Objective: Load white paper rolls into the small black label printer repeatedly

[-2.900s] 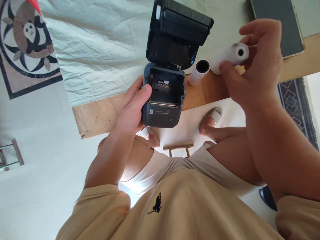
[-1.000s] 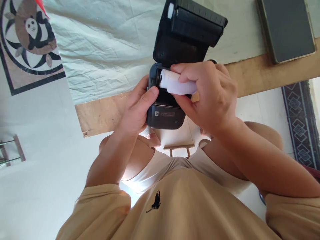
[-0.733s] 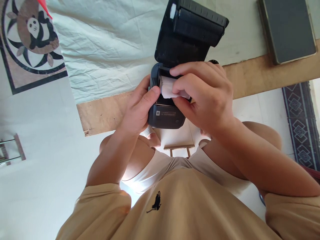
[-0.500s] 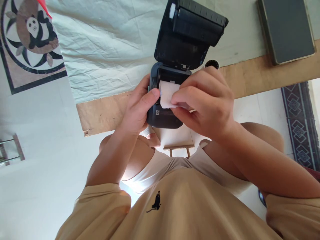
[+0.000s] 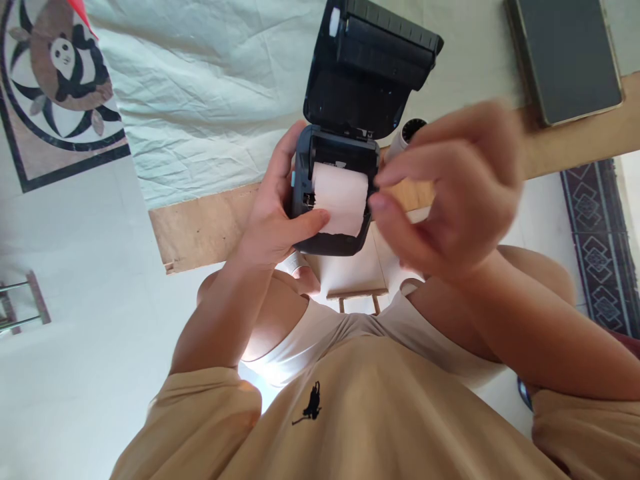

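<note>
A small dark portable thermal printer [image 5: 327, 246] is gripped in my left hand [image 5: 277, 217]. Its black lid [image 5: 363, 87] is swung up and away from me. A white paper roll [image 5: 345, 193] sits in the compartment, its loose end lying over the near edge. My left thumb presses on the left side of that paper, while the fingers wrap behind the body. Just right of the printer, my right hand [image 5: 450, 193] is smeared by motion. Its thumb and forefinger stand apart with nothing visible between them.
A dark tablet-like slab [image 5: 570, 60] lies at the far right of the cloth-covered table [image 5: 210, 100]. A white cylinder with a black top [image 5: 413, 130] stands behind the right hand. The wooden table edge [image 5: 210, 227] runs beneath the printer. A wooden stool [image 5: 357, 294] shows below.
My right hand has let go of the paper and moved right, off the printer. The paper's end now reaches over the near edge, and my left thumb has shifted down onto it.
</note>
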A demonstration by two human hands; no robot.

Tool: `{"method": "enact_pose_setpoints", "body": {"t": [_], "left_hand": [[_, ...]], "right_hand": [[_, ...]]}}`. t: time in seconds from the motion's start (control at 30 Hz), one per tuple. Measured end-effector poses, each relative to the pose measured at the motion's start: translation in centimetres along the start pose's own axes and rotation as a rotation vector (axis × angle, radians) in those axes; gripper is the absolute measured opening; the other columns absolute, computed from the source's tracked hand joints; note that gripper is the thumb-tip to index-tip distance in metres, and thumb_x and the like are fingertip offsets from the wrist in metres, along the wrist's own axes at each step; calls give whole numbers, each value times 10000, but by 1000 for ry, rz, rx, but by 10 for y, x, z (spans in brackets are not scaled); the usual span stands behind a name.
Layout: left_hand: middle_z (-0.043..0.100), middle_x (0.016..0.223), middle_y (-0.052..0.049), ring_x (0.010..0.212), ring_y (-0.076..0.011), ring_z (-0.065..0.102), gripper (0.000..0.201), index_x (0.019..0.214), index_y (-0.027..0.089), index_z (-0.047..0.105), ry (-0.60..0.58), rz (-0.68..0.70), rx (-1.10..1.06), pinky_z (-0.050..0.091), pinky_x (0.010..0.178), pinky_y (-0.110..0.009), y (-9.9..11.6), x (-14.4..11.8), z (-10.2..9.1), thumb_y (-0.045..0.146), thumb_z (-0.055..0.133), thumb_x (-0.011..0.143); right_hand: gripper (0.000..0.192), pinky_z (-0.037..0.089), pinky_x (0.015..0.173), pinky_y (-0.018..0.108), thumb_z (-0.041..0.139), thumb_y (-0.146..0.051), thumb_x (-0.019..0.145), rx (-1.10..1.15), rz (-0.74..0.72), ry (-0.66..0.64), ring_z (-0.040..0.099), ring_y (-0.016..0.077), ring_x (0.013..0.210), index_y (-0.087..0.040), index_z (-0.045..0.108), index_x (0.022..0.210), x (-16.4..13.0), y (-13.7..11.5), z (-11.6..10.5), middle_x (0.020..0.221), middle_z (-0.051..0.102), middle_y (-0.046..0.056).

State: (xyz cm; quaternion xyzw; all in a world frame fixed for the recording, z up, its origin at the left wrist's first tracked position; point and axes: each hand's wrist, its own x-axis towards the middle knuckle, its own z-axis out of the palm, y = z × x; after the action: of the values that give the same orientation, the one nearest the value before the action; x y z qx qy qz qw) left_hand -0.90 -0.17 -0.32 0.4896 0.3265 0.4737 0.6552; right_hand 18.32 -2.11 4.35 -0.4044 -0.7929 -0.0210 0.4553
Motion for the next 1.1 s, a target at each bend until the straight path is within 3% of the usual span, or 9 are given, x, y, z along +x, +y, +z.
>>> {"method": "enact_pose_setpoints", "body": {"t": [0.1, 0.2, 0.3, 0.4, 0.53, 0.67, 0.77, 0.87, 1.1], "left_hand": [[526, 1341, -38, 1158, -257, 574, 798, 1338, 327, 449, 0, -15, -1, 522, 853, -326, 1, -1, 1, 224, 793, 625], [519, 1338, -38, 1137, -244, 576, 788, 1333, 326, 461, -26, -2, -11, 526, 836, -316, 1, -1, 0, 186, 779, 626], [532, 1305, -39, 1086, -227, 587, 769, 1320, 318, 477, -8, -1, -4, 525, 809, -293, 1, -2, -1, 191, 779, 624], [553, 1267, -43, 1061, -226, 593, 769, 1305, 307, 487, 23, -11, 28, 527, 798, -280, 1, -3, -2, 232, 800, 606], [541, 1284, -44, 1050, -236, 608, 801, 1332, 325, 446, 31, -45, 32, 534, 799, -299, 2, -4, -1, 260, 810, 622], [538, 1258, -29, 1085, -215, 599, 721, 1319, 332, 447, -48, -1, -60, 545, 828, -292, 2, -3, -1, 246, 779, 685], [573, 1104, -55, 881, -168, 626, 572, 1280, 259, 491, -96, 21, -107, 547, 672, -257, 0, -2, -3, 338, 726, 764], [580, 925, -50, 693, -114, 588, 422, 1166, 198, 574, -51, -15, -90, 483, 539, -202, -1, -2, -4, 365, 697, 798], [596, 935, -63, 741, -137, 600, 387, 1146, 174, 603, 6, -63, -59, 481, 562, -212, 2, -2, -1, 309, 689, 794]], "right_hand": [[164, 444, 926, 332, 521, -265, 840, -113, 133, 14, 525, 170, 1125, -144, 584, 932, 7, 7, -9, 1054, 525, 123], [164, 460, 867, 297, 521, -240, 834, -35, 221, -59, 460, 218, 1312, -158, 497, 974, 10, 10, -10, 1055, 511, 112], [89, 418, 707, 250, 478, -218, 841, 186, 266, 53, 612, 140, 1008, -171, 445, 908, 10, 8, -6, 893, 510, 49], [90, 338, 608, 229, 477, -239, 832, 272, 291, 142, 494, 43, 663, -152, 495, 817, 9, 3, -5, 764, 500, 17], [265, 253, 521, 204, 494, -275, 854, 225, 383, -164, 316, 10, 518, -129, 486, 633, 5, 3, -5, 540, 423, -14], [549, 169, 457, 233, 510, -535, 830, 133, 606, -539, 208, 14, 431, -127, 408, 477, 3, 8, -3, 409, 298, -14], [601, 179, 466, 240, 516, -647, 799, 125, 772, -739, 240, 22, 445, -131, 430, 504, 5, 9, -2, 421, 313, -11], [599, 192, 483, 237, 567, -660, 760, 128, 834, -787, 254, 20, 463, -129, 427, 518, 7, 7, -2, 440, 315, -14], [571, 227, 531, 240, 596, -646, 749, 66, 851, -795, 301, 32, 506, -130, 470, 539, 9, 8, 1, 478, 380, -3]]}}
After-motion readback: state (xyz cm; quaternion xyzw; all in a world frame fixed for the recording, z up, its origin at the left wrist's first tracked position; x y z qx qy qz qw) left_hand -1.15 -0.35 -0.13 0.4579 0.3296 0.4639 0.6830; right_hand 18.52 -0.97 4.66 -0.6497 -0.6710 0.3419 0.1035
